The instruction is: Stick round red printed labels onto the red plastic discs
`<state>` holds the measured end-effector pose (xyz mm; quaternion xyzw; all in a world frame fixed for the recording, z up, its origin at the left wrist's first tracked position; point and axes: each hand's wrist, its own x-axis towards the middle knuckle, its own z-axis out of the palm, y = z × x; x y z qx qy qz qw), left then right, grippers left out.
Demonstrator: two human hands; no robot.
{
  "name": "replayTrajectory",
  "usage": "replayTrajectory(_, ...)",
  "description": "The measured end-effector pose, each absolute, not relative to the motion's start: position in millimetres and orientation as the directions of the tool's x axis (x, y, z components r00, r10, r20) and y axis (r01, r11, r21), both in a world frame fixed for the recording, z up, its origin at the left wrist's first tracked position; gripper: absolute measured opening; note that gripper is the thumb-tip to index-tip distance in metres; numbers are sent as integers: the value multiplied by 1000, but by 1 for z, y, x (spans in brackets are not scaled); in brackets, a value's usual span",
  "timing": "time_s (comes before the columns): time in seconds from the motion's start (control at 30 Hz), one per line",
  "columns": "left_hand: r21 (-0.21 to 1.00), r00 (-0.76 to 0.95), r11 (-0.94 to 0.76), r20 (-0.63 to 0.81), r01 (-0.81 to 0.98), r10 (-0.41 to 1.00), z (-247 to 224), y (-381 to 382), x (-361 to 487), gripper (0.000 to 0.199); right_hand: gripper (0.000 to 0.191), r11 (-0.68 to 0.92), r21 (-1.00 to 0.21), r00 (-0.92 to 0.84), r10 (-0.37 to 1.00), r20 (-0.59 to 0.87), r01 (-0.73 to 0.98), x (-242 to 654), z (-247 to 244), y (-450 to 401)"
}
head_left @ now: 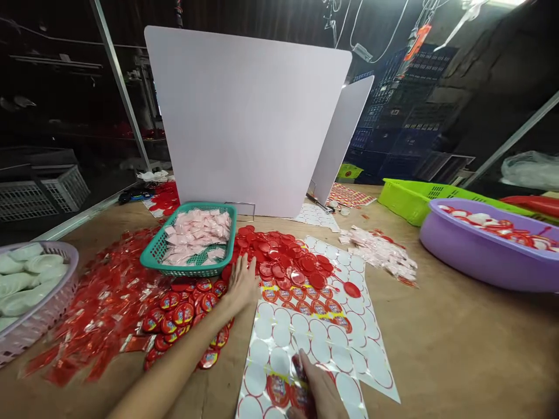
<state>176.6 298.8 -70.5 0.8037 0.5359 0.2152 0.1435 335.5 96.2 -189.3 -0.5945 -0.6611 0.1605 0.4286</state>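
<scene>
My left hand point(242, 285) reaches forward with its fingers stretched out, at the near left edge of a heap of plain red plastic discs point(279, 256). My right hand point(321, 387) is low in the view, its fingers closed around a dark red disc-like piece point(300, 369), blurred and partly hidden. Under it lies a white sticker sheet point(282, 331) with rows of round outlines. Some printed red oval stickers point(303, 305) remain on the sheet by the heap, and another printed sticker point(277, 390) lies beside my right hand. Left of my forearm are piled red discs with printed labels point(183, 314).
A green basket point(145, 256) holds small pink packets. Red clear wrappers point(100, 308) spread leftward, beside a pale basket point(70, 267) of white rounded pieces. Pink packets point(379, 253), a purple basin point(476, 262) and a lime crate point(404, 201) stand right. White boards point(253, 122) rise behind.
</scene>
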Motion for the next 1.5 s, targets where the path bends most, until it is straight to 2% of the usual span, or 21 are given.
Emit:
replayTrajectory(0.1, 454, 324, -376, 191, 808, 926, -76, 332, 189, 51, 70, 260, -644, 46, 908, 417, 719, 338, -187, 105)
replayTrajectory(0.23, 510, 304, -346, 167, 788, 938, -77, 356, 200, 30, 71, 263, -610, 47, 895, 444, 747, 340, -177, 118)
replayTrajectory(0.33, 603, 279, -310, 147, 735, 949, -68, 366, 201, 26, 71, 229, -666, 80, 913, 400, 710, 340, -167, 124)
replayTrajectory(0.43, 725, 242, -240, 103, 645, 965, -58, 362, 199, 19, 60, 176, -759, 153, 927, 342, 627, 340, -157, 125)
replayTrajectory(0.5, 809, 246, -174, 38, 562, 969, -58, 344, 199, 15, 52, 136, -836, 219, 932, 290, 531, 342, -150, 125)
replayTrajectory(0.57, 876, 297, -102, -49, 471, 954, -65, 313, 202, 19, 47, 106, -916, 296, 927, 232, 388, 345, -144, 127)
replayTrajectory(0.67, 923, 408, 1, -172, 386, 897, -83, 256, 206, 28, 43, 96, -977, 418, 892, 170, 193, 349, -136, 133)
replayTrajectory(0.77, 923, 470, 57, -246, 380, 847, -99, 216, 207, 32, 44, 69, -968, 396, 903, 163, 241, 349, -131, 139)
replayTrajectory(0.8, 920, 476, 42, -240, 390, 846, -102, 208, 207, 34, 44, 62, -952, 369, 913, 175, 298, 348, -130, 140)
replayTrajectory(0.87, 884, 483, -118, -131, 452, 866, -107, 201, 207, 32, 45, 56, -905, 313, 928, 203, 421, 345, -128, 140)
replayTrajectory(0.9, 829, 495, -242, -49, 505, 867, -108, 200, 207, 29, 46, 57, -879, 292, 931, 217, 474, 343, -127, 140)
replayTrajectory(0.97, 645, 546, -461, 79, 610, 834, -108, 199, 207, 22, 47, 52, -843, 266, 937, 227, 535, 342, -126, 138)
replayTrajectory(1.03, 502, 593, -549, 86, 668, 801, -107, 198, 206, 23, 38, 28, -845, 281, 937, 209, 534, 345, -123, 138)
replayTrajectory(1.13, 431, 606, -565, 51, 703, 793, -104, 196, 209, 33, 17, -19, -893, 315, 939, 139, 450, 359, -119, 142)
replayTrajectory(1.23, 394, 564, -524, 18, 755, 826, -100, 195, 214, 36, 21, -31, -908, 214, 975, 65, 418, 373, -113, 149)
replayTrajectory(1.4, 376, 532, -462, -105, 803, 840, -95, 200, 221, 42, 20, 68, -825, 32, 994, 103, 561, 382, -107, 162)
replayTrajectory(1.5, 387, 562, -486, -109, 784, 820, -95, 205, 221, 40, 19, 95, -769, -15, 994, 111, 632, 380, -109, 169)
